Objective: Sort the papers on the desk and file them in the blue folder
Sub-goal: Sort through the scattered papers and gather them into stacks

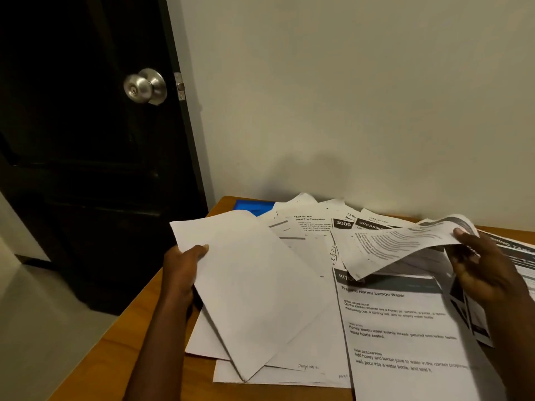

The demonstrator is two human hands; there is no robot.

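Note:
Many printed papers (399,328) lie scattered over a wooden desk (121,342). My left hand (182,267) grips a stack of blank-side-up sheets (252,285) by its left edge, thumb on top, lifted off the pile. My right hand (486,270) pinches the right edge of a printed sheet (399,244) that curls upward above the others. A corner of the blue folder (254,208) shows at the desk's far left, mostly covered by papers.
The desk stands against a pale wall (347,96). A dark door (86,140) with a silver knob (144,85) is at the left, beyond the desk's left edge. Floor shows at the lower left.

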